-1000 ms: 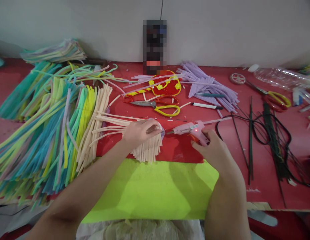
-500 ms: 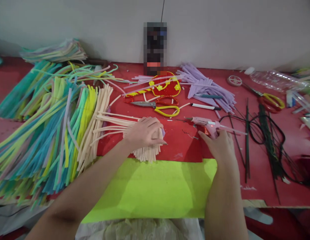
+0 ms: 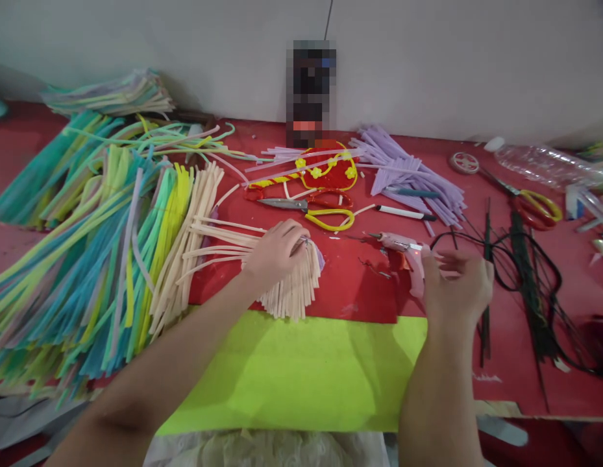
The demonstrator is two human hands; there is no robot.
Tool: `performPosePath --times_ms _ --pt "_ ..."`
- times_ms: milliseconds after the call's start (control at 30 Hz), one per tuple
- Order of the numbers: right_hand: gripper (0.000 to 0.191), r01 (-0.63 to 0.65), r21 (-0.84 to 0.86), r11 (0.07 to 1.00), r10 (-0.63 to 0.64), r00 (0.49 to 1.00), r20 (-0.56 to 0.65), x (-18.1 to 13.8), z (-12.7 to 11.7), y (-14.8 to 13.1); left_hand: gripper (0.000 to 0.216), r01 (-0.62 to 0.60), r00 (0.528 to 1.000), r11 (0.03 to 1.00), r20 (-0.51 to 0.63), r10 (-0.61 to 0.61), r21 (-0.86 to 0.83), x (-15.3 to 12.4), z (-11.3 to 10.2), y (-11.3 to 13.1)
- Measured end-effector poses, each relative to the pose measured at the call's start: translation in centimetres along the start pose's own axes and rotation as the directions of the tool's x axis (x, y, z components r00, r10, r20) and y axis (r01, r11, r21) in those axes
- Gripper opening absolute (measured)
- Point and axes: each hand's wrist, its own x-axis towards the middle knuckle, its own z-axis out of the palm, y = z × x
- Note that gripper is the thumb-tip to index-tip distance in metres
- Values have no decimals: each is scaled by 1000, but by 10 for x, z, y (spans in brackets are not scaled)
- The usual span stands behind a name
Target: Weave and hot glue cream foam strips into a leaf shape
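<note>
My left hand (image 3: 278, 253) is closed over a fringe of cream pipe cleaners (image 3: 292, 292), whose short ends fan out beneath the fingers. A lilac piece (image 3: 320, 259) peeks out at the fringe's right edge. Longer cream pipe cleaners (image 3: 218, 245) stretch leftward from it. To the right, a pink hot glue gun (image 3: 397, 244) rests on the table, nozzle pointing left, its small red light on. At its rear my right hand (image 3: 457, 279) has its fingers curled round the place of the clear glue stick, which the hand almost wholly hides.
Scissors (image 3: 308, 209) and a marker (image 3: 405, 213) lie beyond my hands. Piles of coloured pipe cleaners (image 3: 101, 259) fill the left side; lilac ones (image 3: 413, 172) lie at the back. Dark stems (image 3: 528, 285) and a black cord (image 3: 544, 246) lie right. A green sheet (image 3: 291, 370) covers the front.
My right hand has shifted from the glue gun's handle to its rear end, covering the glue stick. My left hand's fingers have drawn in slightly on the fringe.
</note>
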Motion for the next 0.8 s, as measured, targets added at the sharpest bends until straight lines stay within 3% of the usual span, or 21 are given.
performPosePath --times_ms 67,167,333,433,800 --pt "35 46 90 995 -37 995 -96 -8 2 -21 13 14 1000 1000 13 -14 7 1 -1 1" --pt "26 211 260 942 -228 973 38 -23 14 -49 11 15 1000 1000 26 -16 16 1 -2 2" --pt "19 356 393 848 -466 854 232 -44 32 -70 11 -11 1000 1000 30 11 -1 1 -2 1" --pt "21 361 411 837 -492 825 278 -50 39 -71 12 -35 999 999 29 34 20 1 -1 -1" --pt "11 353 372 858 -471 831 297 -57 51 -70 14 -57 998 997 29 55 56 2 -1 -2"
